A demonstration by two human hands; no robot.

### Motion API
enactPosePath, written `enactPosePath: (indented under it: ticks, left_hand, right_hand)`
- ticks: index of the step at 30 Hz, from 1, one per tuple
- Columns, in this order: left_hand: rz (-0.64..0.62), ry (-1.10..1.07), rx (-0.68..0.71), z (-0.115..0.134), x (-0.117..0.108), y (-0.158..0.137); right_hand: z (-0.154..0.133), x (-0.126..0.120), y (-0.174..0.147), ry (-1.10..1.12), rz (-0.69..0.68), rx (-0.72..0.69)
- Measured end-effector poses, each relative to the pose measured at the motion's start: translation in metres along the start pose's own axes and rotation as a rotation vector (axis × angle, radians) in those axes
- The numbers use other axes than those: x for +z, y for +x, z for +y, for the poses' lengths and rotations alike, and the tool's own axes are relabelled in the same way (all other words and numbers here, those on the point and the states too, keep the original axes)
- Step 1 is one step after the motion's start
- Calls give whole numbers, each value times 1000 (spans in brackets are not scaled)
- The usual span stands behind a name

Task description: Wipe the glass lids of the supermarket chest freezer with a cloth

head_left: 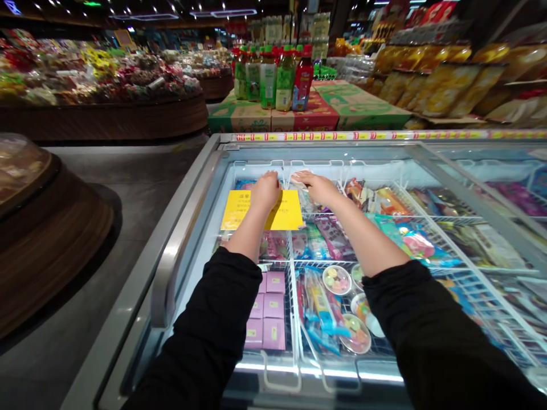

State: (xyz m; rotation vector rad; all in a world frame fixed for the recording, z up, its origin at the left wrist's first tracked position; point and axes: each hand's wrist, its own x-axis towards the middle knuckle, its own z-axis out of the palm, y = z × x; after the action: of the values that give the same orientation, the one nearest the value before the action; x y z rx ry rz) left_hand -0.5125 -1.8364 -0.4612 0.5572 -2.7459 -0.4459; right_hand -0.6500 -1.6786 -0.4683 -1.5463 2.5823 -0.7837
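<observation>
Both my arms, in black sleeves, reach over the glass top of a chest freezer [188, 228]. My left hand [267, 191] is closed, fingers curled, at the upper edge of a yellow notice [233, 212]; whatever it may hold is hidden. Over the far part of the glass, my right hand [318, 187] presses its fingers on a crumpled white cloth [296, 177]. Below the glass, wire baskets [294, 296] hold wrapped ice creams [335, 234], lilac boxes [273, 304] and round clear-lidded tubs [337, 279].
A curved metal handle [164, 285] rises at the freezer's left side. Beyond its far edge, bottles [268, 80] stand on printed cartons [363, 105]. Round wooden candy stands [55, 239] are at left, and bagged yellow goods [448, 85] at back right.
</observation>
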Motion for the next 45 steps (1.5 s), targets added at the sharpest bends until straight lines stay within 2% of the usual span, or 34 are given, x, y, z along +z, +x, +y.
enactPosePath:
  ticks: [4, 7, 10, 14, 18, 22, 25, 27, 31, 34, 38, 40, 43, 45]
  left_hand:
    - [9, -6, 30, 2, -1, 2]
    - [3, -68, 153, 4, -3, 2]
    - [-43, -134, 301, 3, -2, 2]
    - [-111, -137, 345, -2, 2, 1]
    - [-103, -68, 374, -2, 3, 3]
    - [-60, 60, 473, 11, -1, 3]
    - [-150, 86, 539, 23, -4, -2]
    - [-200, 58, 516, 30, -4, -6]
    - [-161, -31, 431, 41, 4, -8]
    - [-160, -49, 351, 51, 12, 2]
    - [-194, 11, 325, 60, 15, 22]
    - [-184, 75, 230, 60, 13, 25]
    - [-123, 166, 80, 60, 9, 17]
    - [-124, 177, 105, 65, 10, 9]
  right_hand:
    - [-4, 8, 6, 37, -27, -65]
    - [-1, 8, -3, 119, -25, -100]
    - [0, 9, -12, 206, 83, -88]
    - [1, 2, -21, 369, 236, -35]
    - [10, -17, -38, 211, 215, 61]
    - [17, -26, -50, 5, 152, 82]
    - [16, -24, -50, -57, 118, 80]
    - [16, -24, -48, -76, 93, 70]
    - [21, -28, -45, -101, 134, 95]
    - [24, -31, -45, -108, 166, 136]
    - [25, -32, -46, -101, 153, 119]
    - [27, -31, -45, -97, 147, 123]
    - [32, -30, -43, -103, 125, 137]
    - [34, -29, -41, -118, 94, 130]
